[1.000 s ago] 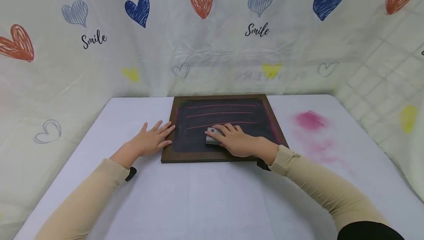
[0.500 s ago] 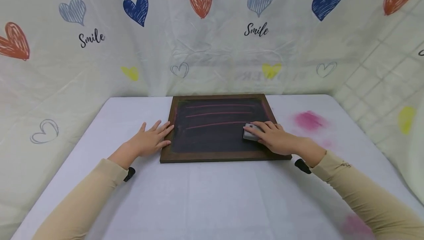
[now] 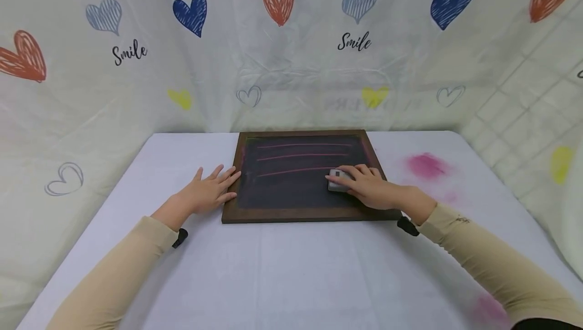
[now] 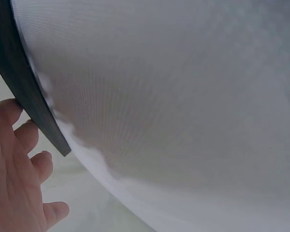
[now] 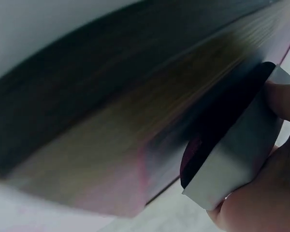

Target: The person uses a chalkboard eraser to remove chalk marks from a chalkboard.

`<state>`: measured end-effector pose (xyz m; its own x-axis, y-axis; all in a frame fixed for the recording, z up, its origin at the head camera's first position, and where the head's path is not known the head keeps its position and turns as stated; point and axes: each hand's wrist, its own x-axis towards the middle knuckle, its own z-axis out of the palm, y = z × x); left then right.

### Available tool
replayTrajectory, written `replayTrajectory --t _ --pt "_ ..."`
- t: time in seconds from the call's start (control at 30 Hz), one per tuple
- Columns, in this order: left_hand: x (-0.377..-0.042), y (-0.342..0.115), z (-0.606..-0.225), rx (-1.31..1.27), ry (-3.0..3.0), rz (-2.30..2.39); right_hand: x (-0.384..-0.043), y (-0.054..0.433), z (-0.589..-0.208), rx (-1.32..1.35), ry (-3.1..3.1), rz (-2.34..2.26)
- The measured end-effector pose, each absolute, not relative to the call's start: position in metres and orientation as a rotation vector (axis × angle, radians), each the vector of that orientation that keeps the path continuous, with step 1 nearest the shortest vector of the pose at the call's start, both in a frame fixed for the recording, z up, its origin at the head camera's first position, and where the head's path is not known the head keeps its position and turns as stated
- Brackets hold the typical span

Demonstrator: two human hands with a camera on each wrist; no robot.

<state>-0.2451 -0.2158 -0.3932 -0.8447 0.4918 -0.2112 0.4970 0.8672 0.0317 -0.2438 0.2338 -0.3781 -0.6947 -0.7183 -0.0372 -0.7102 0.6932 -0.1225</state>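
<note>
A chalkboard [image 3: 282,193] in a brown wooden frame lies on the white-covered table, with three pink chalk lines [image 3: 302,156] across its upper part. My right hand [image 3: 371,191] holds a grey chalkboard eraser [image 3: 336,182] on the right half of the board, just below the end of the lowest line. In the right wrist view, the eraser [image 5: 237,150] sits between thumb and fingers, its dark felt side toward the board. Fingers spread and straight, my left hand [image 3: 205,194] rests against the frame's left side; the left wrist view has its fingertips at the frame [image 4: 34,92].
Pink chalk smudges [image 3: 427,165] mark the tablecloth right of the board, and another smudge [image 3: 491,310] lies near the right forearm. Behind the table hangs a pale curtain [image 3: 309,77] printed with hearts.
My right hand has slid the eraser rightward over the board, then slightly back left in the last half second. The left hand stays at the frame.
</note>
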Motion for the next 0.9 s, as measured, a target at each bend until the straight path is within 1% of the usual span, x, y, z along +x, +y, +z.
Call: replayTrajectory --t 0.13,0.57,0.9 --pt "-0.245 -0.217 -0.396 0.747 2.829 -0.039 -0.248 0.208 -0.381 -1.169 2.783 -0.176" --pt "-0.248 -0.216 -0.396 0.737 2.823 -0.022 -0.249 0.104 -0.380 -1.301 2.667 0.020" --pt "-0.247 -0.216 -0.397 0.730 2.825 -0.047 -0.240 0.060 -0.380 -1.363 2.654 0.156"
